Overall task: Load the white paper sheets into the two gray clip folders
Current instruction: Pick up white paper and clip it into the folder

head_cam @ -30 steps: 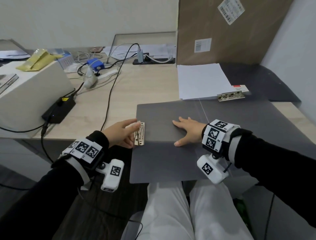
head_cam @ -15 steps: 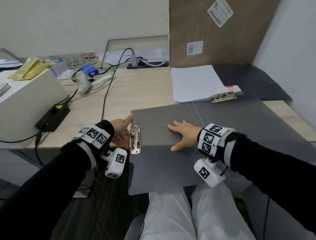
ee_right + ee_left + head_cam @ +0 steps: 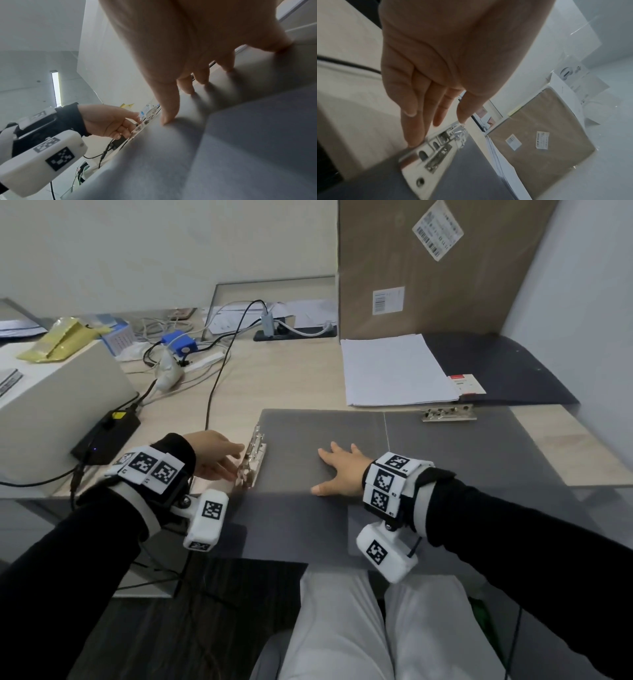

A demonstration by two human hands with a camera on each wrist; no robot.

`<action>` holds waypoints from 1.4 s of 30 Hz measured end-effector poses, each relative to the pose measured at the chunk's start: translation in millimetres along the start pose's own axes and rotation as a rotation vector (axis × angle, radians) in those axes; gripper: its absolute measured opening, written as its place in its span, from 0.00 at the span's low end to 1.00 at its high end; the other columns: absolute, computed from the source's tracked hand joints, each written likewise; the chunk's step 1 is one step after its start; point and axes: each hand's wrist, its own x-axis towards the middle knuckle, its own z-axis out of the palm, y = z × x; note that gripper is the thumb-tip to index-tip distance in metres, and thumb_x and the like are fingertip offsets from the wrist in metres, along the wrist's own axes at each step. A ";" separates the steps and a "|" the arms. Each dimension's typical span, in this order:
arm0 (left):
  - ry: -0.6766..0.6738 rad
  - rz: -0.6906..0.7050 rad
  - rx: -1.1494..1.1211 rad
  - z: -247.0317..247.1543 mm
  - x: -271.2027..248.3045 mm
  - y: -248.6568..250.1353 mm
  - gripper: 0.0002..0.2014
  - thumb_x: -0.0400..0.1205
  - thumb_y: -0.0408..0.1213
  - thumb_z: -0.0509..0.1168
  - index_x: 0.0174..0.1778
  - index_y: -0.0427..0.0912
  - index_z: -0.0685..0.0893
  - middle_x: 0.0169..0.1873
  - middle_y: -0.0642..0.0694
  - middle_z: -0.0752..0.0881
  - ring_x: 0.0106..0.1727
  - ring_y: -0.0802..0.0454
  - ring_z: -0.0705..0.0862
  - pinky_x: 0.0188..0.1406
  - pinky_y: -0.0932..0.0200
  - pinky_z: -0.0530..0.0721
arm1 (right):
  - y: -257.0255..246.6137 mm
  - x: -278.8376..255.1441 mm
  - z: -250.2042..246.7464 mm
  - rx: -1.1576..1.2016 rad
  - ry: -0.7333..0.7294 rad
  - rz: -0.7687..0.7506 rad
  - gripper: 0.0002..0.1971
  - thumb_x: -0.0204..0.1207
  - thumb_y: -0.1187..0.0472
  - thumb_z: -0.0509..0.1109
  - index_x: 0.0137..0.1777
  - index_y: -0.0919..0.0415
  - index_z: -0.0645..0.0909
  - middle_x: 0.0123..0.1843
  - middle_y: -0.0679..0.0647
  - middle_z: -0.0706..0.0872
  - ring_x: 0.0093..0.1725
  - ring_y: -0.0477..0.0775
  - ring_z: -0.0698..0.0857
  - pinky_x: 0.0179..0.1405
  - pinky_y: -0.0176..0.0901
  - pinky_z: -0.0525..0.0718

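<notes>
Plainly, the left hand [image 3: 214, 455] has its grip loose and holds nothing: the fingers [image 3: 414, 129] run nearly straight, one tip touching the outer edge of the metal clip [image 3: 252, 457] on the near gray folder [image 3: 318, 440]. The right hand [image 3: 339, 472] lies flat and spread on that folder's cover, fingertips [image 3: 169, 115] pressing it down, also holding nothing.

The clip sits on the folder's left edge, just ahead of the left fingertips, its long axis running from the near edge of the bench [image 3: 291, 378] toward the far edge. So the left hand is the nearer one to work it (my judgement), while the right steadies the cover. The folder itself overhangs the near edge toward the lap.

The white paper sheets [image 3: 394, 369] lie well apart at the far right, stacked on the second gray folder [image 3: 507, 368], whose own clip [image 3: 448, 413] lies along the sheets' near edge. The right hand is nearer to them.

Whether the near clip's lever is raised or down is hard to make out: the wrist view is blurred there, and the left hand hides part of it from above. The second folder's far side is cut off behind a cardboard box [image 3: 438, 265].
</notes>
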 end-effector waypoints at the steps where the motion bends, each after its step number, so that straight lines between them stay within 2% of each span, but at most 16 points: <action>1: 0.015 0.000 -0.005 -4.4 -1.8 -0.8 0.12 0.85 0.44 0.57 0.50 0.38 0.78 0.36 0.43 0.85 0.32 0.52 0.85 0.28 0.64 0.77 | -4.4 1.3 1.0 0.032 0.020 -0.007 0.45 0.75 0.40 0.67 0.84 0.51 0.46 0.87 0.53 0.43 0.84 0.68 0.41 0.83 0.61 0.48; 5: 0.063 0.000 0.002 -14.2 -7.1 0.3 0.15 0.84 0.43 0.60 0.58 0.36 0.80 0.42 0.44 0.83 0.39 0.50 0.83 0.32 0.60 0.79 | 0.7 -4.9 -6.9 0.139 0.080 -0.052 0.40 0.76 0.44 0.67 0.84 0.51 0.53 0.87 0.53 0.44 0.85 0.60 0.44 0.84 0.54 0.49; 7: 0.124 0.036 0.117 -12.2 -10.9 6.4 0.18 0.83 0.43 0.61 0.61 0.33 0.80 0.48 0.40 0.81 0.46 0.45 0.82 0.36 0.57 0.80 | 19.7 -15.8 -19.5 0.145 0.112 -0.056 0.39 0.76 0.46 0.68 0.83 0.51 0.56 0.87 0.53 0.48 0.86 0.57 0.48 0.83 0.47 0.50; 9: 0.211 0.151 0.277 -5.4 -16.0 18.0 0.19 0.83 0.42 0.61 0.62 0.31 0.81 0.53 0.36 0.82 0.53 0.41 0.81 0.48 0.52 0.82 | 47.5 -30.9 -33.8 0.115 0.141 -0.028 0.37 0.76 0.47 0.69 0.82 0.51 0.60 0.86 0.53 0.53 0.85 0.53 0.54 0.80 0.41 0.52; 11: 0.233 0.300 0.308 7.1 -21.1 35.2 0.18 0.82 0.41 0.62 0.63 0.34 0.82 0.59 0.37 0.84 0.60 0.41 0.81 0.59 0.52 0.80 | 80.7 -46.1 -44.5 0.101 0.158 0.041 0.36 0.75 0.48 0.70 0.82 0.54 0.62 0.85 0.53 0.59 0.83 0.51 0.58 0.78 0.37 0.55; 13: 0.202 0.418 0.284 24.2 -22.7 55.8 0.17 0.82 0.41 0.62 0.63 0.37 0.83 0.61 0.40 0.84 0.58 0.47 0.80 0.58 0.57 0.77 | 114.5 -56.9 -49.7 0.099 0.171 0.133 0.38 0.74 0.48 0.72 0.82 0.55 0.61 0.84 0.53 0.60 0.83 0.51 0.60 0.79 0.39 0.56; 15: 0.144 0.493 0.305 45.5 -19.8 78.9 0.17 0.82 0.42 0.62 0.63 0.39 0.83 0.61 0.42 0.84 0.53 0.51 0.79 0.55 0.60 0.75 | 142.4 -62.8 -51.0 0.059 0.146 0.232 0.43 0.73 0.45 0.72 0.83 0.54 0.56 0.86 0.54 0.55 0.84 0.54 0.56 0.81 0.43 0.54; 18: 0.025 0.555 0.376 83.0 -17.5 115.2 0.18 0.83 0.42 0.61 0.66 0.41 0.81 0.64 0.44 0.82 0.61 0.49 0.80 0.58 0.63 0.71 | 169.7 -67.4 -49.9 0.023 0.072 0.335 0.49 0.71 0.41 0.72 0.85 0.51 0.46 0.87 0.56 0.45 0.85 0.61 0.46 0.84 0.51 0.49; 23: -0.118 0.614 0.529 136.8 -11.6 160.0 0.22 0.85 0.40 0.56 0.76 0.40 0.71 0.77 0.44 0.71 0.77 0.48 0.69 0.73 0.63 0.63 | 185.9 -68.9 -39.9 -0.021 -0.011 0.299 0.51 0.73 0.39 0.68 0.84 0.52 0.38 0.86 0.55 0.37 0.85 0.63 0.40 0.84 0.57 0.49; 26: -0.144 0.601 0.556 156.1 -2.4 170.7 0.25 0.84 0.41 0.58 0.78 0.39 0.67 0.79 0.43 0.68 0.79 0.47 0.67 0.75 0.62 0.62 | 186.7 -70.5 -38.1 -0.016 -0.013 0.261 0.51 0.73 0.40 0.68 0.84 0.52 0.37 0.86 0.54 0.37 0.85 0.62 0.39 0.84 0.57 0.48; 28: -0.148 0.607 0.584 164.2 4.0 172.4 0.21 0.84 0.41 0.60 0.73 0.40 0.71 0.77 0.40 0.70 0.75 0.44 0.71 0.73 0.59 0.66 | 187.6 -73.2 -39.4 -0.014 -0.026 0.241 0.51 0.73 0.40 0.69 0.85 0.52 0.38 0.86 0.53 0.38 0.85 0.60 0.40 0.84 0.55 0.49; 30: -0.151 0.610 0.627 167.1 12.0 169.6 0.24 0.82 0.43 0.62 0.73 0.39 0.70 0.76 0.39 0.71 0.74 0.43 0.72 0.71 0.57 0.68 | 189.8 -73.6 -43.3 -0.027 -0.025 0.235 0.49 0.72 0.41 0.70 0.85 0.51 0.42 0.87 0.52 0.42 0.86 0.58 0.45 0.84 0.53 0.51; 32: -0.175 0.587 0.672 165.7 18.2 163.9 0.35 0.80 0.47 0.64 0.81 0.41 0.59 0.82 0.42 0.60 0.81 0.45 0.61 0.78 0.56 0.60 | 189.9 -69.4 -49.4 -0.074 0.076 0.231 0.45 0.73 0.41 0.70 0.84 0.52 0.51 0.86 0.51 0.54 0.84 0.55 0.57 0.82 0.52 0.58; 34: -0.191 0.604 0.722 162.4 22.7 158.4 0.42 0.78 0.49 0.67 0.83 0.44 0.53 0.84 0.44 0.50 0.84 0.47 0.51 0.82 0.56 0.52 | 183.0 -60.3 -58.0 -0.141 0.221 0.205 0.39 0.73 0.42 0.69 0.82 0.52 0.60 0.82 0.51 0.66 0.80 0.55 0.66 0.78 0.54 0.67; 38: -0.238 0.629 0.763 158.1 23.7 151.5 0.49 0.75 0.52 0.70 0.83 0.46 0.46 0.84 0.46 0.43 0.85 0.48 0.43 0.83 0.54 0.46 | 153.7 -30.8 -76.7 -0.216 0.271 0.109 0.31 0.76 0.49 0.67 0.79 0.53 0.65 0.77 0.54 0.71 0.77 0.57 0.70 0.74 0.52 0.71; 42: -0.278 0.610 0.787 158.7 26.0 144.4 0.51 0.74 0.58 0.67 0.83 0.52 0.40 0.83 0.51 0.36 0.84 0.49 0.35 0.81 0.38 0.42 | 139.9 -2.3 -83.0 -0.313 0.209 0.130 0.25 0.77 0.51 0.65 0.73 0.56 0.70 0.74 0.54 0.73 0.74 0.59 0.72 0.68 0.60 0.76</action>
